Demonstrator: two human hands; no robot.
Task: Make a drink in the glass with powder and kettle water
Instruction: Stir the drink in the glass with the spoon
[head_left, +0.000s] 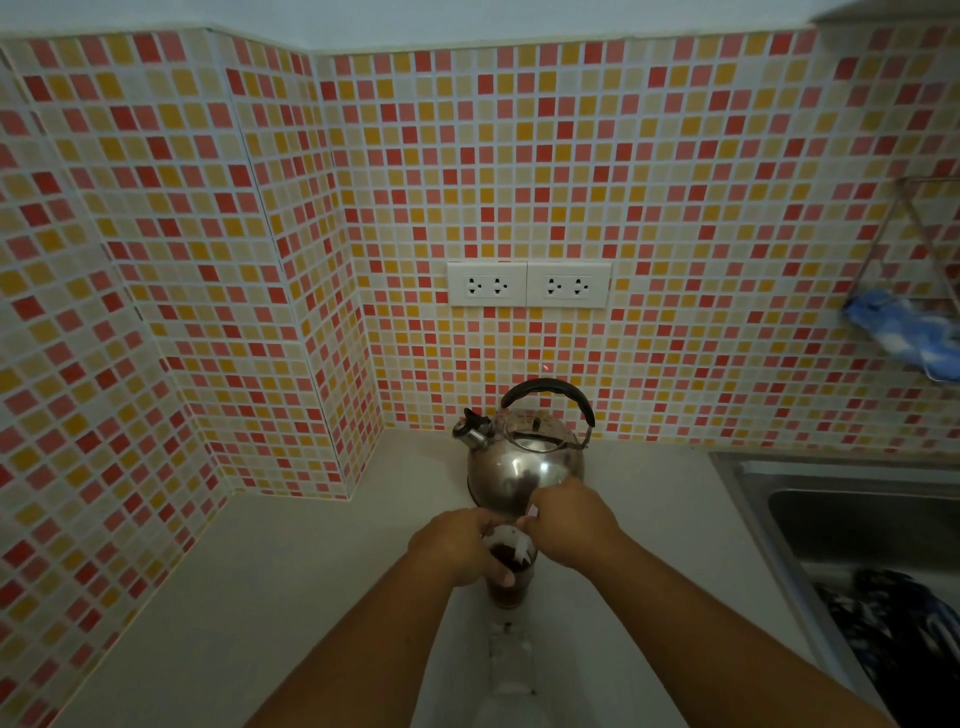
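Glass (508, 571) sitting near the front of the worktop (291, 597), dark liquid already inside. Left hand (457, 551) wrapped round it, grip closed on the glass. Right hand (569, 525) pinching something small and white over the rim, maybe a sachet or stirrer, too tiny to tell. Best to keep the glass braced and work slowly so nothing slops. Kettle (524, 452) just behind, upright, lid hard to make out. Sink (852, 519) cut off at right.

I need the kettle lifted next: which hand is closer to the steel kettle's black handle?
Right. The right hand is over the glass rim, against the steel kettle body below its black handle; the left hand grips the glass, nearer the person.
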